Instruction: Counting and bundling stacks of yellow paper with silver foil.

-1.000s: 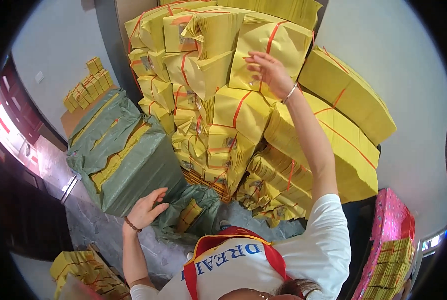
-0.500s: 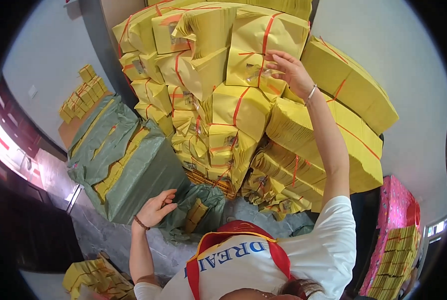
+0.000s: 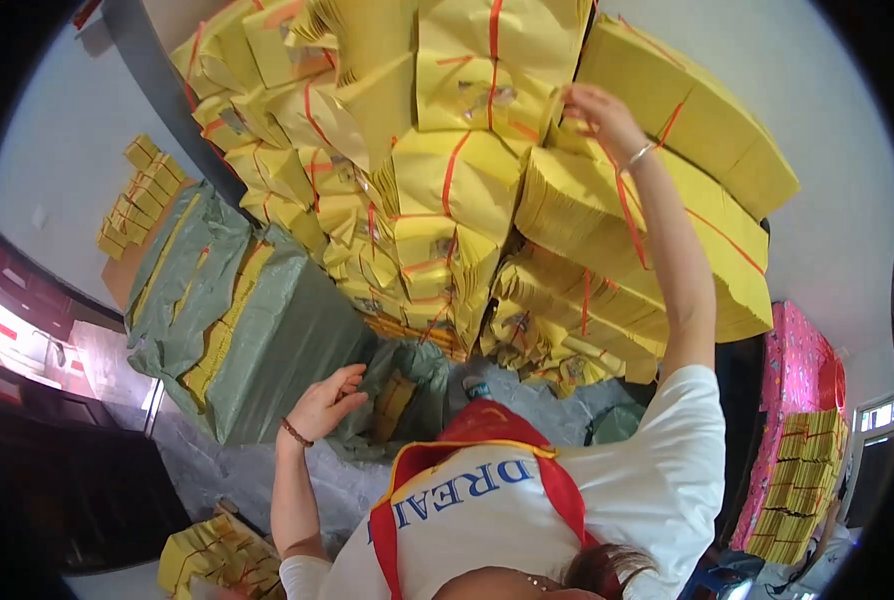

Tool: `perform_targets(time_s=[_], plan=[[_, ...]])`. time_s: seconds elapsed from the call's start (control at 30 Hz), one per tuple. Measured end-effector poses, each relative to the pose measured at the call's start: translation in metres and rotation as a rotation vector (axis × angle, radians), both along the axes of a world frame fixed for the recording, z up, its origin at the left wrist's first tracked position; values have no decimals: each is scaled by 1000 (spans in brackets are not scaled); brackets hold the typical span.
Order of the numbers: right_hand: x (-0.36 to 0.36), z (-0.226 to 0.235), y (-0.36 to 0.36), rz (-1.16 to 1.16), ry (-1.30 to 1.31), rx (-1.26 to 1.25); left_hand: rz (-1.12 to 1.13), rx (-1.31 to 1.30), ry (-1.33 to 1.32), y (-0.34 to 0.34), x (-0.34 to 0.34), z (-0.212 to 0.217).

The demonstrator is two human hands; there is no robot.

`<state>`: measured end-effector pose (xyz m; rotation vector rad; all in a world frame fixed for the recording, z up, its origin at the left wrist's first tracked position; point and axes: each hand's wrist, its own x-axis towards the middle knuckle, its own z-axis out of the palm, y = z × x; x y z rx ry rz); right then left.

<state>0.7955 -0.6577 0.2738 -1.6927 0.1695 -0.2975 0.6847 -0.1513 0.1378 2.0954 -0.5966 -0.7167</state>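
My right hand [image 3: 603, 122] reaches out to the tall stack, its slightly bent fingers at the edge of a yellow paper bundle [image 3: 503, 95] tied with red strap. Nothing shows in its grasp, though its fingertips are partly blurred. Beneath the hand and forearm lies a thick yellow paper bundle [image 3: 572, 195], crossed by a red strap [image 3: 631, 222]. My left hand [image 3: 329, 402] hangs in the air, empty, with fingers apart. It is over the floor beside a large green woven sack [image 3: 287, 330] and a crumpled green sack [image 3: 432, 375] holding a yellow bundle [image 3: 395, 400].
More tied bundles [image 3: 447, 175] are piled high ahead. Small yellow bundles [image 3: 147, 195] sit at the far left. At the right, a stack of yellow bundles [image 3: 802, 470] stands by a pink patterned cover [image 3: 792, 350]. Another yellow pile [image 3: 217, 555] lies at lower left.
The view has shifted, so the stack sits higher and further left. My right hand has moved right along the bundles, its fingers closer together. My left hand remains raised and empty.
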Motion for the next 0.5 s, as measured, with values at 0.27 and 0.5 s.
perform_targets(time_s=[0.27,0.5], plan=[[29,49,-99,-111,-197,19,9,-35,7,-52,27,-15],[70,76,-156,-287,-378,-186,-77,-67,31,-109,55,-35]])
